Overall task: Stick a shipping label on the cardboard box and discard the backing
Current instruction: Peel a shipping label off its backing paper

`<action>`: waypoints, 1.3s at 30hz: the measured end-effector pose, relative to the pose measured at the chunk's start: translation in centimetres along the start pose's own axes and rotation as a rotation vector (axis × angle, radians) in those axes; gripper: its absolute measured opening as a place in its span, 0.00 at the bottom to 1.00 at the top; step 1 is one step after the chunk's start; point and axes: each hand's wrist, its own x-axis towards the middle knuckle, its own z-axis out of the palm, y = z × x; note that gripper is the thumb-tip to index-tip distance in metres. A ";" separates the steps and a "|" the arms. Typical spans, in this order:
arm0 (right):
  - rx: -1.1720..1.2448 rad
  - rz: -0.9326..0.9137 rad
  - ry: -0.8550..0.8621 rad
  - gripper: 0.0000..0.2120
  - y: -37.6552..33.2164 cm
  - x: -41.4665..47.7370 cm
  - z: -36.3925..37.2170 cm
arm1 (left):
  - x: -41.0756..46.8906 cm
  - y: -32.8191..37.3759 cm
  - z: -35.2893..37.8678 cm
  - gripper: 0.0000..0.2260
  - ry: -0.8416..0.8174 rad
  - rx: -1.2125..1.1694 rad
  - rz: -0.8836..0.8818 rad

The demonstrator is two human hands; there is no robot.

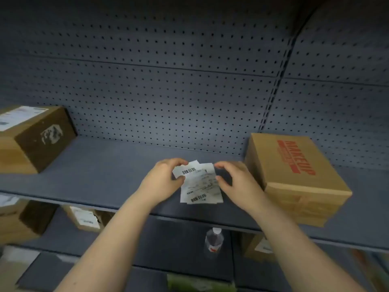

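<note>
White shipping labels (200, 184) with barcodes hang over the grey shelf (101, 175), overlapping as two sheets. My left hand (166, 179) pinches their upper left corner between thumb and fingers. My right hand (235, 180) touches their right edge, thumb low and fingers curled above. To the right, a flat cardboard box (294, 175) with red print lies on the shelf, without a label on its top. I cannot tell whether one sheet is backing.
A second cardboard box (31, 140) bearing a white label stands at the shelf's left end. Pegboard forms the back wall. On the lower shelf are several labelled boxes (84, 218) and a clear water bottle (213, 241).
</note>
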 end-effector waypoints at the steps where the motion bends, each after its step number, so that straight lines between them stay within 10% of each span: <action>1: 0.035 0.021 0.002 0.16 0.4 0.5 0.6 | 0.7 -0.3 0.4 0.16 0.001 0.007 -0.008; 16: 0.176 0.227 0.017 0.16 2.8 4.7 5.0 | 7.9 -3.2 3.9 0.49 -0.172 0.128 -0.337; 23: 0.211 0.300 0.064 0.15 2.9 6.1 5.8 | 9.0 -4.5 3.0 0.19 -0.172 0.016 -0.345; 30: 0.202 0.319 0.081 0.15 2.7 6.4 6.4 | 9.3 -4.2 2.7 0.41 -0.164 0.056 -0.406; 39: 0.201 0.340 0.105 0.14 2.6 6.4 6.9 | 10.4 -4.2 1.9 0.27 -0.295 0.152 -0.382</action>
